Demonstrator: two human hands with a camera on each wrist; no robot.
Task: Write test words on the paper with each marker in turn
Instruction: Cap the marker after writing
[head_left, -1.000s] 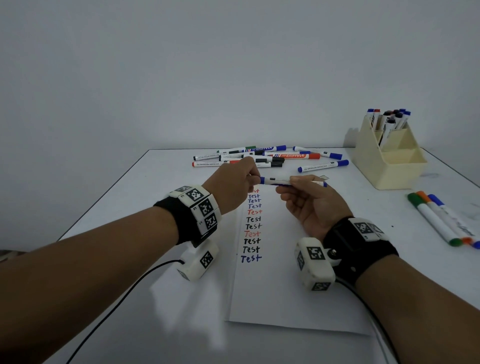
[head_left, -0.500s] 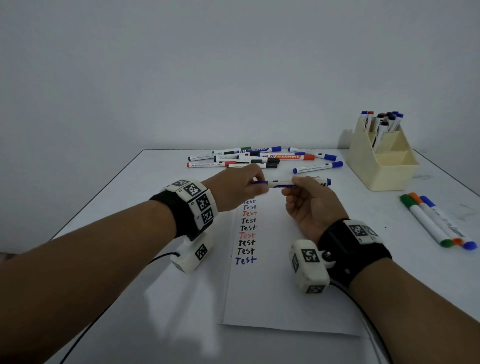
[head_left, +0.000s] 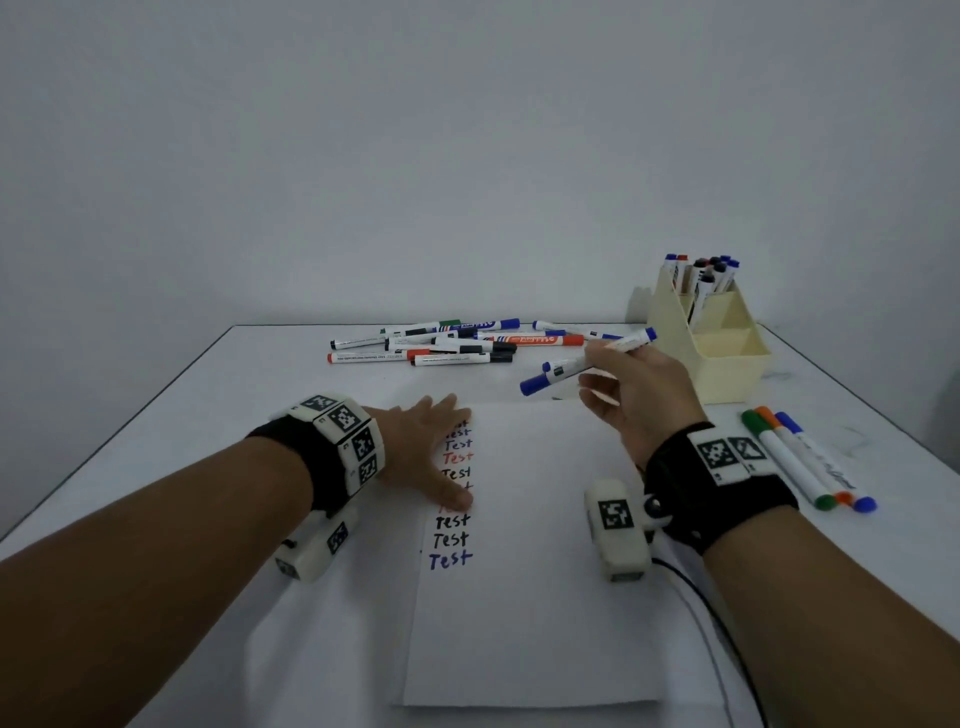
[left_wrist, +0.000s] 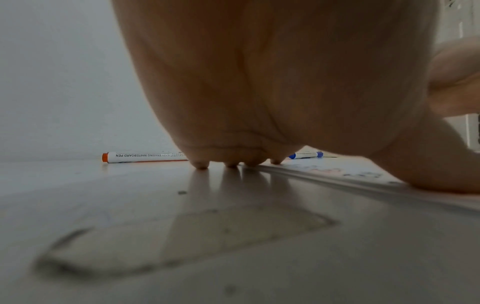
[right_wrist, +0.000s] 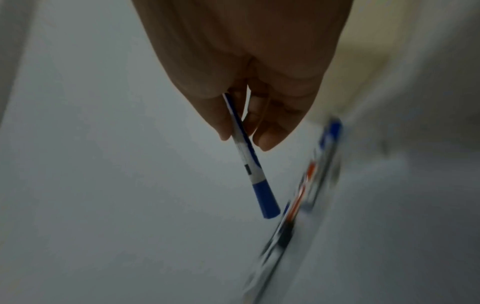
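Observation:
A white sheet of paper (head_left: 530, 597) lies on the table with a column of "Test" words (head_left: 451, 540) in black, red and blue down its left side. My left hand (head_left: 421, 452) lies flat on the paper's left edge, fingers straight, covering some words; its fingertips (left_wrist: 201, 164) press on the table. My right hand (head_left: 631, 395) is raised beyond the paper's far edge and grips a capped blue marker (head_left: 558, 373), cap pointing left. In the right wrist view the thumb and fingers pinch this blue marker (right_wrist: 249, 164) at mid-barrel.
A pile of loose markers (head_left: 447, 343) lies at the far middle of the table. A cream holder (head_left: 727, 364) with several markers stands at the far right. Green, orange and blue markers (head_left: 800, 462) lie at the right, beside my right wrist.
Both hands held the blue marker over the paper before. My left hand has let go and dropped flat onto the paper; my right hand has carried the capped marker right and away.

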